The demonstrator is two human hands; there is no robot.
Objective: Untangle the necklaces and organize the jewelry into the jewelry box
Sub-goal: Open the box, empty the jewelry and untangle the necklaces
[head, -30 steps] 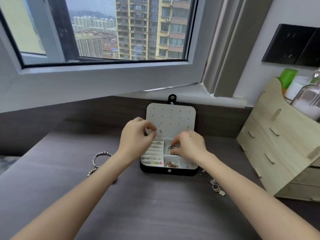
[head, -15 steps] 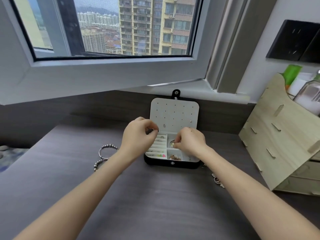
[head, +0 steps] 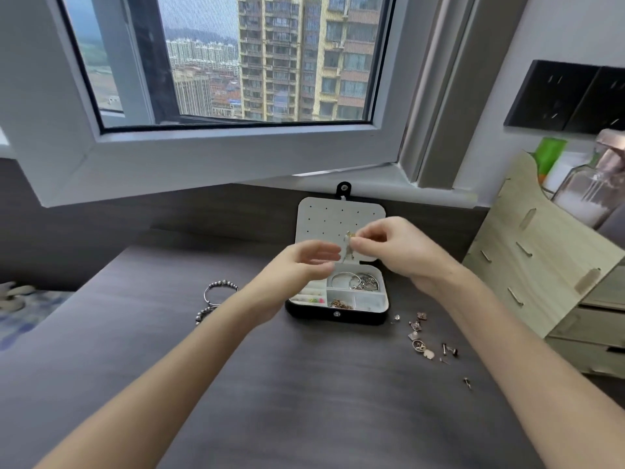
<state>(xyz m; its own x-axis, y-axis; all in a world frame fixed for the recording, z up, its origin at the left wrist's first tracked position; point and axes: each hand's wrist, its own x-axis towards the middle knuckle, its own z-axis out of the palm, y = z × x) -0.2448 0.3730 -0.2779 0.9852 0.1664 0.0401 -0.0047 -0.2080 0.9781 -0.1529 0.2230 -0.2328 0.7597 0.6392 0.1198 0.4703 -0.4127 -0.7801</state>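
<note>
Just above the open jewelry box [head: 338, 318], pinches a small dangling piece [head: 347, 249] with the right hand [head: 399, 255]; left hand [head: 304, 264] blurred beside it, grip impossible to tell. Seems light, thin and slippery; calls for a gentle hold at its top.

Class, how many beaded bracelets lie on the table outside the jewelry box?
2. One bracelet lies looped left of the jewelry box; the other bracelet sits just in front of it, partly hidden under the left forearm, which may hide more.
</note>
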